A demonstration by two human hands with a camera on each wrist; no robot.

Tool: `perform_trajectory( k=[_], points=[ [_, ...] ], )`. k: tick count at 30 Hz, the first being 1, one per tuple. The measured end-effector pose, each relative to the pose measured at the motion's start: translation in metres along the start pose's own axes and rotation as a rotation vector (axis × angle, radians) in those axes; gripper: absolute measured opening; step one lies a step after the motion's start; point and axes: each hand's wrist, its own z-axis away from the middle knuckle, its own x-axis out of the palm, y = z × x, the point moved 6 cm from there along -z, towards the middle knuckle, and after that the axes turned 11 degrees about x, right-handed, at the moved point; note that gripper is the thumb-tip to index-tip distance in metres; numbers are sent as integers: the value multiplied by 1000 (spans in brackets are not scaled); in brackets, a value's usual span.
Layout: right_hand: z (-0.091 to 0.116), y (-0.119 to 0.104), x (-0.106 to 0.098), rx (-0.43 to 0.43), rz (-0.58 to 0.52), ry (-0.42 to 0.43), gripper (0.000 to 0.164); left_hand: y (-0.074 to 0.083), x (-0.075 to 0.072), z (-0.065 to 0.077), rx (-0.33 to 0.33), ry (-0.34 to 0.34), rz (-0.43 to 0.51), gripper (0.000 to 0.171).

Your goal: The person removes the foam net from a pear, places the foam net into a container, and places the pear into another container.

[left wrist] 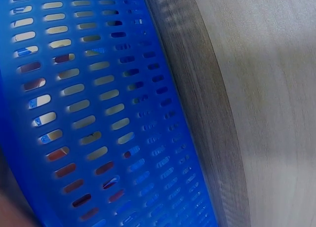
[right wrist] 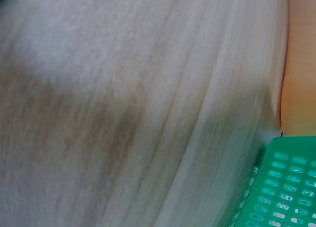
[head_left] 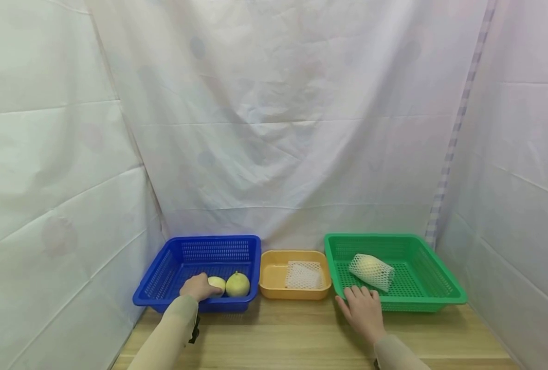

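Note:
In the head view my left hand [head_left: 196, 287] reaches over the front wall of the blue basket [head_left: 216, 244] and grips a pale yellow-green pear [head_left: 217, 282]. Its thumb lies across the fruit's near side; the other fingers are partly hidden. A second pear [head_left: 238, 284] with a short stem sits just right of it. My right hand [head_left: 365, 310] rests its fingers on the front rim of the green basket [head_left: 433, 300]. Behind those fingers a pear in a white foam net [head_left: 372, 271] lies on the basket floor. Neither wrist view shows the fruit clearly.
Between the two baskets stands a shallow orange tray [head_left: 274, 294] holding white foam netting [head_left: 303, 275]. Everything stands on a wooden table [head_left: 274, 336]. White cloth [head_left: 278, 128] hangs behind and on both sides.

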Motion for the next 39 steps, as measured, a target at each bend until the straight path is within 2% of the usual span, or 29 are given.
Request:
perform_trajectory(
  k=[13, 19, 28, 39],
  points=[
    [-1, 0, -2, -14, 7, 16, 30, 2, 0, 2, 0, -16, 8, 63],
    [-1, -1, -1, 0, 17, -8, 28, 0, 2, 1, -1, -23, 3, 60],
    [-1, -2, -2, -4, 11, 15, 28, 2, 1, 1, -8, -28, -5, 62],
    [0, -1, -1, 1, 22, -2, 28, 2, 2, 0, 5, -40, -6, 59]
  ],
)
